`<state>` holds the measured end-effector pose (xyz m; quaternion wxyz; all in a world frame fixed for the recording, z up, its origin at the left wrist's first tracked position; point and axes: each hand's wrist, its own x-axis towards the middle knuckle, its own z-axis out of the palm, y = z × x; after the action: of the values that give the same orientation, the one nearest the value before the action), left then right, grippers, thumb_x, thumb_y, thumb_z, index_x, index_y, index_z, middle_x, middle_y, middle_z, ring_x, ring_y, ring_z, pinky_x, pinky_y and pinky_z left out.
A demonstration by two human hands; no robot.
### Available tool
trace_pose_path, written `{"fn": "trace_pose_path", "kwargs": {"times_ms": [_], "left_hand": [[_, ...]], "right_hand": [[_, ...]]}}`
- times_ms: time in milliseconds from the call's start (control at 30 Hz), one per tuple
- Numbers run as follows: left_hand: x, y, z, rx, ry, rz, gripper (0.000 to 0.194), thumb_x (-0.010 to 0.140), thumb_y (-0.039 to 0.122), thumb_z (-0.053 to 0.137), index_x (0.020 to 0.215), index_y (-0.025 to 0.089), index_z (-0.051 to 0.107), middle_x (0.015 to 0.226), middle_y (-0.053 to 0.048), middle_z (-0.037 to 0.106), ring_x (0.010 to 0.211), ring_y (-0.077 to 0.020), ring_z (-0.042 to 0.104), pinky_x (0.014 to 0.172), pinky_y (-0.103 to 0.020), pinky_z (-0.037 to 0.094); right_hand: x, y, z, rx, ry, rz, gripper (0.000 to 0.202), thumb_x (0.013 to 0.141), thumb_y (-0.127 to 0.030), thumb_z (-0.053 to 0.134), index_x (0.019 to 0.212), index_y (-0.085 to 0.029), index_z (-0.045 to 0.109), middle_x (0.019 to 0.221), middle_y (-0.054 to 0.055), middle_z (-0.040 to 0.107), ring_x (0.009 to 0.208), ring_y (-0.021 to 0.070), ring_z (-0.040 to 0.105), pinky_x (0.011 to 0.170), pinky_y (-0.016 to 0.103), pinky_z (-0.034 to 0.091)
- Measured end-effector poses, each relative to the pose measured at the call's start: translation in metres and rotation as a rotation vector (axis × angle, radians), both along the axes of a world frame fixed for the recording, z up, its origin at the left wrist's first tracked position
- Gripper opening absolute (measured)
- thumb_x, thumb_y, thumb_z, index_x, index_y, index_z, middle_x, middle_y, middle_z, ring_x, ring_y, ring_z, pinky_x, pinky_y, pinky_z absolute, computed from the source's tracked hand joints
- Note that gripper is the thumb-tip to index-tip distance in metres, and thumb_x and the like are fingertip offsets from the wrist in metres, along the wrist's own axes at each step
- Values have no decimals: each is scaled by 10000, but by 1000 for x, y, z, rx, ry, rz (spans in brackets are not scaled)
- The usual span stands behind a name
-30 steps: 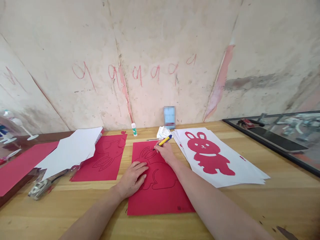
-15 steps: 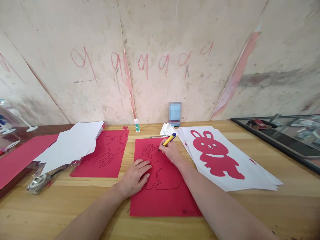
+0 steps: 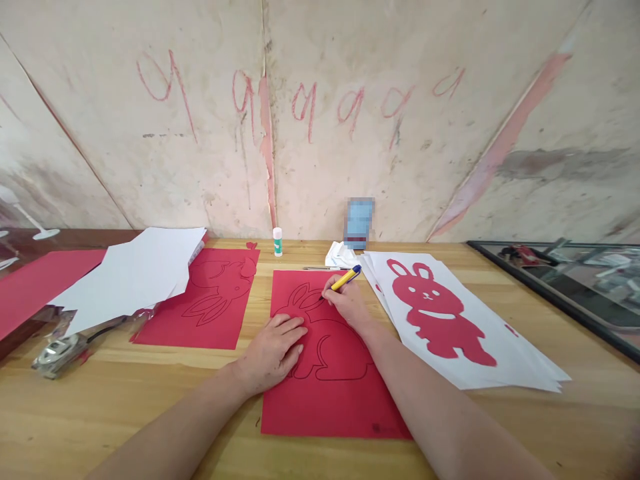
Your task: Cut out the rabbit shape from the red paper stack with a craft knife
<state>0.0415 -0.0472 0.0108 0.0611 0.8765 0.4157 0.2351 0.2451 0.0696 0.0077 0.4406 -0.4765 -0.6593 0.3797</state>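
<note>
- Pen [image 3: 345,279]: tip has slid slightly down and right along an ear of the rabbit outline [image 3: 345,347] over the last second; that ear's line looks, by my reading, a little further on.
- Right hand [image 3: 346,301]: fingers pinched narrow round the pen.
- Left hand [image 3: 273,353]: grips nothing; lies flat, fingers loosely extended, across the left edge of the red paper [image 3: 335,413].
- Red paper: lower centre of frame, on the table [image 3: 220,413].

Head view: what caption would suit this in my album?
Left hand resting on red paper, right hand holding a yellow pen at a rabbit outline.
</note>
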Motion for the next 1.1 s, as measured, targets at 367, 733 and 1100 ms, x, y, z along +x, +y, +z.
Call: {"fn": "trace_pose_path", "kwargs": {"times_ms": [367,733,1100], "left_hand": [[0,0,-1,-5,-11,3,336,916,209,466,1223,192,601,1276,-91,605,1161,-257,521,1009,-477,456],[1,0,0,-10,7,1,331,923,212,459,1222,191,600,1282,-79,603,1161,-260,517,1013,-475,448],[0,0,-1,5,1,-12,330,924,209,452,1216,166,601,1281,-97,601,1164,-262,508,1006,-482,451]], "right_hand": [[1,-3,3,15,-59,26,69,645,-262,540,601,-234,495,507,-8,481,532,169,452,539,313,356],[0,-5,4,31,-64,30,87,653,-268,547,595,-224,499,528,-12,472,541,161,444,553,313,344],[0,-4,2,59,-88,10,58,651,-246,541,609,-220,510,513,-29,480,550,158,459,558,300,356]]}}
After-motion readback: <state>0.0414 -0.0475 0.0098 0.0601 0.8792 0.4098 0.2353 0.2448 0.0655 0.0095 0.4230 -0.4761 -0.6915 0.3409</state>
